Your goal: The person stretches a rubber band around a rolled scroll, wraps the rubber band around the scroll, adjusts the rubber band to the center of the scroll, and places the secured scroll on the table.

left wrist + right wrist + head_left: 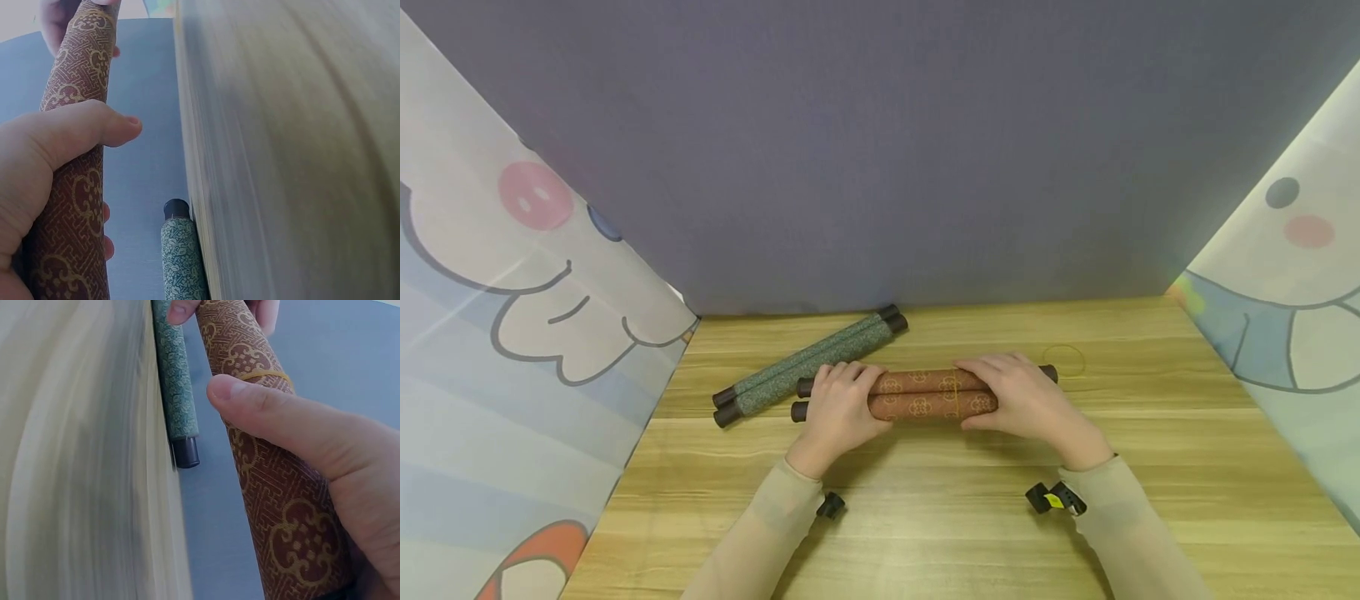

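Left grip (842,407) and right grip (1024,398) holding brown double-rolled scroll (934,383), gold medallions (919,407), dark ends (799,412); thin yellow band (957,400)

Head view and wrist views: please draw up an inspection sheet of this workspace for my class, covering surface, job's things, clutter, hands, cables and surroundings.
Surface: wood-grain table.
Job's things: brown patterned scroll, two rolls side by side, yellow band around it; green scroll lying slantwise on the table.
Clutter: loose yellow loop beyond the right hand.
Hands: left hand and right hand both grip the brown patterned scroll.
Cables: nothing seen.
Surroundings: gray backdrop behind; cartoon panels on both sides.
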A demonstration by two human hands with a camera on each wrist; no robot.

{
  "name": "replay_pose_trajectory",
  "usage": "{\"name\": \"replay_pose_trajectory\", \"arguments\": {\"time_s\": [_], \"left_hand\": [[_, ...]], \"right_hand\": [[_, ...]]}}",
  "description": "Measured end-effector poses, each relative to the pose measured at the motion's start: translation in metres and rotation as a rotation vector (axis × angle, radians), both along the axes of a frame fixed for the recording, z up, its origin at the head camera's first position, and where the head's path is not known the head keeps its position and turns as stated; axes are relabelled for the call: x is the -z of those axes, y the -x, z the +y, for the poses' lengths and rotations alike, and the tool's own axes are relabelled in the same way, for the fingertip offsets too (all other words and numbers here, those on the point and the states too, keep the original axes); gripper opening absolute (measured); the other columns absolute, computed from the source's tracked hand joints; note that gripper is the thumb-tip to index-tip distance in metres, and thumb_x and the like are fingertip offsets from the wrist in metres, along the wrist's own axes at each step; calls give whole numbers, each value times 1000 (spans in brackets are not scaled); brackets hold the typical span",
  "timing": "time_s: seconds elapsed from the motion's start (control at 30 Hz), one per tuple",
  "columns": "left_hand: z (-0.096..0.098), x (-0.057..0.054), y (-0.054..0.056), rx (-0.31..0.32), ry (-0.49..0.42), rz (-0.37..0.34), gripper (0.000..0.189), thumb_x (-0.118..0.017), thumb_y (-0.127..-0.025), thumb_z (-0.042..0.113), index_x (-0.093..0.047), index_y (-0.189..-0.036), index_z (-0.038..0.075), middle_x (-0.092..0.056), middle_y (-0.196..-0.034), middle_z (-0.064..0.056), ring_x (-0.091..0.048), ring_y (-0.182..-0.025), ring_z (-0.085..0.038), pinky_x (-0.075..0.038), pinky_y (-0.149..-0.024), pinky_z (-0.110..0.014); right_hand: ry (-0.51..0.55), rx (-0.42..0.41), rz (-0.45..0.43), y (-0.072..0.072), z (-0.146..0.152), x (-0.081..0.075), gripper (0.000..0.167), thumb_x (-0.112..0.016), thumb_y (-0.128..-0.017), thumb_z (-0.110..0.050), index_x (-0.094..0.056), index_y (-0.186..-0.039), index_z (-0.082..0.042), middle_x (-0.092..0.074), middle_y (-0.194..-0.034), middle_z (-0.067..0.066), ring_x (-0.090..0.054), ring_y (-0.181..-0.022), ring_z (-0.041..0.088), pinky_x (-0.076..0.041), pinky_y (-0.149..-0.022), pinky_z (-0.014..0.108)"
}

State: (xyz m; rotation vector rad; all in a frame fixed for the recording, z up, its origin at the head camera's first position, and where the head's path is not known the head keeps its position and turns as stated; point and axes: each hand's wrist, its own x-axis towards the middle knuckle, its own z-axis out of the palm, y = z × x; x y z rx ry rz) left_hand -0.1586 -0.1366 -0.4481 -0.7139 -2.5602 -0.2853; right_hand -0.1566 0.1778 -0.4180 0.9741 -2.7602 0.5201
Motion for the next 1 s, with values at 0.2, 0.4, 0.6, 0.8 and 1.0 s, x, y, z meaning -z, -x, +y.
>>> {"name": "replay_pose_trajectory", "arguments": {"time_s": [0.2, 0.4, 0.6, 0.8, 1.0], "left_hand": [[-1, 1, 1, 3, -28, 5, 85, -109, -53, 44, -76, -127, 17, -77, -111, -7, -72, -98, -31, -52, -84, -49], [0, 1, 1, 7, -34, 17, 82, -109, -54, 43, -76, -126, 17, -77, -109, -7, -72, -97, -32, -51, -82, -49], [2, -2, -1, 15, -39, 15, 84, -109, -53, 42, -76, -126, 16, -77, -109, -8, -72, -96, -32, -51, -81, -49], [3, -2, -2, 9, -27, -14, 87, -110, -53, 43, -76, -128, 17, -78, -112, -8, -72, -97, -31, -51, -82, -48], [3, 0, -1, 8, -29, -18, 87, -110, -53, 42, -76, -128, 17, -78, -112, -8, -72, -97, -31, -50, -82, -47]], "right_hand": [[9, -15, 30, 0, 1, -1, 91, -100, -76, -47, -65, -147, -2, -71, -140, 17, -67, -129, 41, -45, -115, 66], [16, -24, 51, 1, 0, 0, 89, -99, -77, -49, -66, -146, -3, -72, -138, 16, -68, -128, 39, -46, -114, 65], [19, -35, 63, 1, -2, 1, 89, -100, -77, -48, -66, -145, -2, -73, -137, 16, -69, -126, 39, -47, -113, 64], [13, -35, 41, -2, -4, -1, 88, -99, -78, -45, -65, -145, 0, -71, -139, 17, -68, -128, 39, -46, -114, 65], [7, -31, 29, -3, -5, -2, 87, -99, -79, -45, -65, -145, 0, -72, -139, 16, -68, -128, 39, -47, -114, 65]]}}
